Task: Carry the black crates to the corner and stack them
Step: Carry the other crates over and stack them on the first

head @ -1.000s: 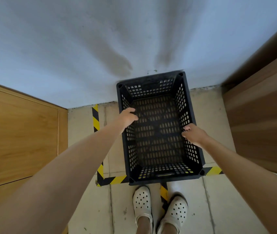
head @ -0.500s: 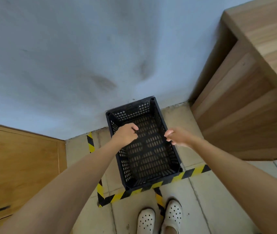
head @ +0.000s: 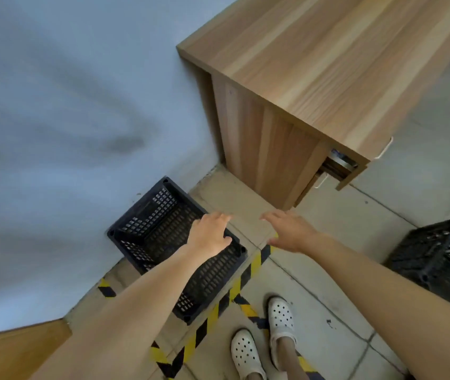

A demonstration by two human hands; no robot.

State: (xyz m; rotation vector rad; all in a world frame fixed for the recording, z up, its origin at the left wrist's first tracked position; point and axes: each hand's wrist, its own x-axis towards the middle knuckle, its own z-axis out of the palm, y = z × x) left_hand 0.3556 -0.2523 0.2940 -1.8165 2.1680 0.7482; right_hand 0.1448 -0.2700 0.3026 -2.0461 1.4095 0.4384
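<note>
Looking down through the head view, we find one black crate (head: 174,250) set on the floor against the grey wall (head: 67,133), inside the yellow-and-black floor tape (head: 218,305). We judge the first carry complete. A second black crate (head: 443,259) stands well apart at 3 o'clock, beyond our right forearm, so at least one carry and the stacking remain; whether more crates exist outside the view, we cannot tell.

Our left hand (head: 208,235) hovers over the placed crate's 3 o'clock rim with fingers spread and relaxed, holding nothing. Our right hand (head: 289,229) hangs above bare floor, also spread and empty. The wooden cabinet (head: 314,86) occupies 1 o'clock.

Compared with the frame half a second earlier, both hands were curled at the crate's side rims; they have since let go and lifted. The view has also swung right, bringing the second crate into sight.
</note>
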